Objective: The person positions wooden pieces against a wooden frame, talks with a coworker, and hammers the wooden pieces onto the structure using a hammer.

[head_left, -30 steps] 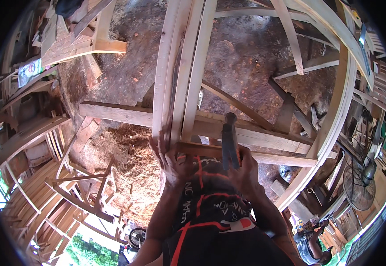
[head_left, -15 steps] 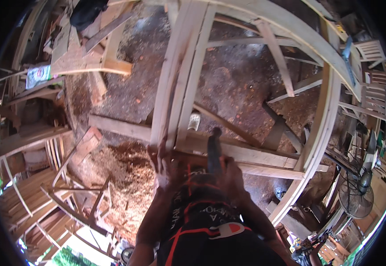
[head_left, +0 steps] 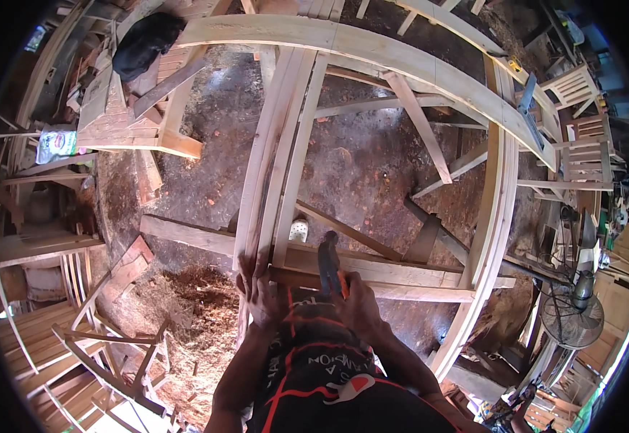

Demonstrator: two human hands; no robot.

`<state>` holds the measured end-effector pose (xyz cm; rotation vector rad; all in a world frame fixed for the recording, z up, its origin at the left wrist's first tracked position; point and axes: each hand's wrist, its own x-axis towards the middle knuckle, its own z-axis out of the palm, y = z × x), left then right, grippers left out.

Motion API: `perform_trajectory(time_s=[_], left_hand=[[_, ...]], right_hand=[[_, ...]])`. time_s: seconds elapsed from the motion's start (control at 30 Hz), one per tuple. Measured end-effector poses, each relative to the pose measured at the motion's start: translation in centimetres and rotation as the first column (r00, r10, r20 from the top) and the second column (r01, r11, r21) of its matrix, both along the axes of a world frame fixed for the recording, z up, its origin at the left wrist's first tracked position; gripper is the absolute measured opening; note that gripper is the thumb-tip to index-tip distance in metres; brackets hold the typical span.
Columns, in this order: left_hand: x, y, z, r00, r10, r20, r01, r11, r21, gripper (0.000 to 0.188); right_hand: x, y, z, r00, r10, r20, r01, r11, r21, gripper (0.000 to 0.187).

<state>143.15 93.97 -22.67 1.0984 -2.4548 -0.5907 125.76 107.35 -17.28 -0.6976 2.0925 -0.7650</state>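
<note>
The hammer point(head_left: 327, 263) is clamped in the right hand point(head_left: 359, 309); by a stray swing, the left hand point(head_left: 262, 294), fingers slightly apart on the boards' point(head_left: 265, 166) near end, could be struck

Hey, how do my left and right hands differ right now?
Your left hand rests with fingers extended at the near end of the long boards; your right hand is curled. The left hand shows no tool, while the right hand grips a hammer. Both hands are bare and close to your torso.

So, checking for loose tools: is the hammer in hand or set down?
In hand: the right hand grips the hammer by its orange-marked handle.
</note>
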Motion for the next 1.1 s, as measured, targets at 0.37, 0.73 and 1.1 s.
perform_trajectory(time_s=[0.37,0.73,1.1], left_hand=[[1.0,0.2,-0.9,0.999,-0.030,0.033,0.030,0.999,-0.018,0.056],[0.0,0.2,-0.5,0.999,0.026,0.032,-0.027,1.000,0.011,0.047],[0.6,0.1,-1.5,1.000,-0.004,-0.020,0.003,0.999,-0.035,0.039]], right_hand=[[0.4,0.4,-1.3,0.992,0.022,-0.127,-0.031,0.997,-0.072,0.035],[0.0,0.5,-0.7,0.999,-0.016,0.031,0.013,0.997,0.081,0.039],[-0.1,0.5,-0.5,0.999,0.032,0.022,-0.034,0.995,0.091,0.045]])
